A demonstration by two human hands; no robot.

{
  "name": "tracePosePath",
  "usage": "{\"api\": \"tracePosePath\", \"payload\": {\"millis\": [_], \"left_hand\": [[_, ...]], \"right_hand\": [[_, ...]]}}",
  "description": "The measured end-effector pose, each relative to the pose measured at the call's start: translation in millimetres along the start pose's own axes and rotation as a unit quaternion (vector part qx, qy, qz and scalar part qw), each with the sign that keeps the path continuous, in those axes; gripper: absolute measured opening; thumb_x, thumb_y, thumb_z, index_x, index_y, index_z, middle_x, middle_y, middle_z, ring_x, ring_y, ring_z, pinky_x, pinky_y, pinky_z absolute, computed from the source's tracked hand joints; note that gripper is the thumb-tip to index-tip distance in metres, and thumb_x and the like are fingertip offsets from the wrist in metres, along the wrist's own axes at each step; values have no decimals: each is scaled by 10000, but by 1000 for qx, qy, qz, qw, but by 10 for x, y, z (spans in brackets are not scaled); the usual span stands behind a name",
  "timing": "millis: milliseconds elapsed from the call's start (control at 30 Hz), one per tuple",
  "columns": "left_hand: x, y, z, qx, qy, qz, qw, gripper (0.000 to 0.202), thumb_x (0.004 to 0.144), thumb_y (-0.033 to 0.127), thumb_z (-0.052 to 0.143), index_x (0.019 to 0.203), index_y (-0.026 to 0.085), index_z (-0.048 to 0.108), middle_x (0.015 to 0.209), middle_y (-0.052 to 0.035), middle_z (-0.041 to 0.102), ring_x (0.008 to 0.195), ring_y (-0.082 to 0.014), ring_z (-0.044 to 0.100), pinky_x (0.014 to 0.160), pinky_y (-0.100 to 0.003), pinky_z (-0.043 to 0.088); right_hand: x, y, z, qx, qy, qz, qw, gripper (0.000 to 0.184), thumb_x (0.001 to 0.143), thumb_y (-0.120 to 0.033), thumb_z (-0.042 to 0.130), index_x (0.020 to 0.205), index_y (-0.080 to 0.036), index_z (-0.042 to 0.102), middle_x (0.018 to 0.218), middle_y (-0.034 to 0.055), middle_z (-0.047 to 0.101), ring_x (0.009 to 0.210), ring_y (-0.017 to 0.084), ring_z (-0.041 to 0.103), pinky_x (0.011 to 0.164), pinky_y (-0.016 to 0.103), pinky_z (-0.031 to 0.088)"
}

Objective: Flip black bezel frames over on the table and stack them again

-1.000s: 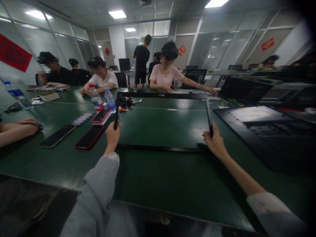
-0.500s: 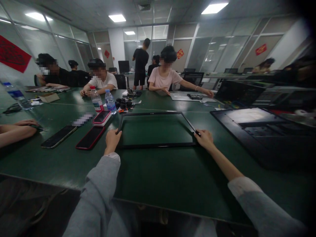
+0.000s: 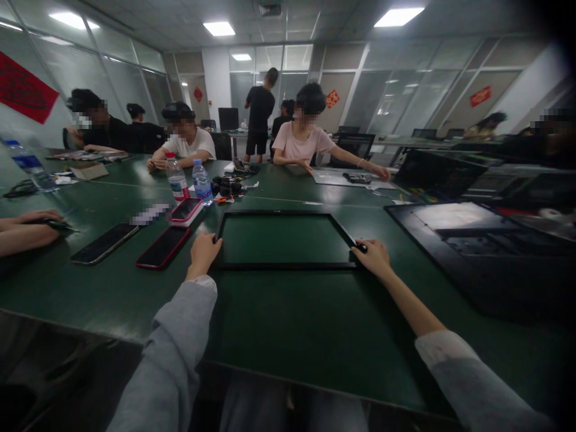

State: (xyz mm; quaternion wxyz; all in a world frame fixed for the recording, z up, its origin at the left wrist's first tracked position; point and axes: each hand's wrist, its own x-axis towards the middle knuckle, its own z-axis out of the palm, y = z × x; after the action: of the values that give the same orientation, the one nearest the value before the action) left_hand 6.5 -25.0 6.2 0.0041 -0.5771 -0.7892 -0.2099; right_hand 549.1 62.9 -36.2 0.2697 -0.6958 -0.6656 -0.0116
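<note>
A thin black rectangular frame, like a monitor bezel [image 3: 279,266], lies level at or just above the green table [image 3: 315,324]; I cannot tell if it touches. Green tabletop shows through its open middle. My left hand [image 3: 203,253] is closed round its left side, thumb on top. On the opposite side my right hand [image 3: 372,257] grips the right edge near the front corner, thumb and fingers pinching it. Left of my left hand lie a red-rimmed phone [image 3: 162,247] and a darker phone [image 3: 105,244]. A pink-edged phone [image 3: 186,210] rests on a white box.
To the right sits a large black panel [image 3: 477,252], perhaps a monitor back. Two bottles, one red-capped [image 3: 177,178] and one blue-capped [image 3: 202,185], stand behind the phones. A co-worker's hand [image 3: 42,219] rests at the left. Several people sit across the table.
The bezel's far edge has dropped slightly, so it lies flatter, with both my hands still on its sides. The camera view has shifted a little.
</note>
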Motion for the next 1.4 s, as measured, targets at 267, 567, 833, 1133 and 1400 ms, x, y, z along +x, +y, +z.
{"api": "tracePosePath", "payload": {"millis": [267, 567, 833, 1133, 1400], "left_hand": [[-32, 26, -25, 21, 5, 6, 1000, 346, 929, 436, 518, 1101, 217, 724, 1178, -160, 647, 1028, -306, 662, 827, -398, 545], [-50, 63, -48, 21, -7, 12, 1000, 341, 946, 386, 497, 1141, 201, 707, 1204, -162, 628, 1057, -306, 657, 862, -402, 535], [-96, 172, -139, -92, 181, 40, 978, 391, 962, 361, 489, 1272, 175, 638, 1246, -163, 602, 1127, -300, 627, 955, -409, 497], [-121, 247, -180, -212, 244, 38, 946, 480, 1024, 436, 386, 1432, 190, 442, 1215, -135, 677, 1091, -274, 673, 967, -405, 497], [-76, 154, -88, -179, 211, 57, 959, 464, 998, 425, 429, 1374, 173, 535, 1194, -146, 673, 1080, -278, 657, 966, -403, 494]], "right_hand": [[22, 34, 10, -1, -17, -5, 1000, 405, 866, -395, 579, 1171, -169, 721, 1198, 169, 610, 1130, 338, 546, 955, 484, 470], [31, 56, 40, 2, -6, -18, 1000, 372, 883, -348, 547, 1164, -168, 713, 1163, 164, 634, 1126, 326, 560, 966, 487, 471], [-62, -166, -142, 147, 115, -47, 981, 480, 906, -376, 462, 1318, -154, 569, 1147, 152, 668, 1018, 276, 637, 920, 452, 513], [-222, -439, -323, 177, 187, -14, 966, 570, 996, -461, 355, 1470, -146, 379, 1026, 131, 687, 875, 264, 659, 833, 443, 525], [-183, -415, -289, 152, 159, -13, 976, 620, 984, -443, 370, 1527, -145, 332, 1155, 161, 664, 1034, 297, 650, 939, 460, 498]]}}
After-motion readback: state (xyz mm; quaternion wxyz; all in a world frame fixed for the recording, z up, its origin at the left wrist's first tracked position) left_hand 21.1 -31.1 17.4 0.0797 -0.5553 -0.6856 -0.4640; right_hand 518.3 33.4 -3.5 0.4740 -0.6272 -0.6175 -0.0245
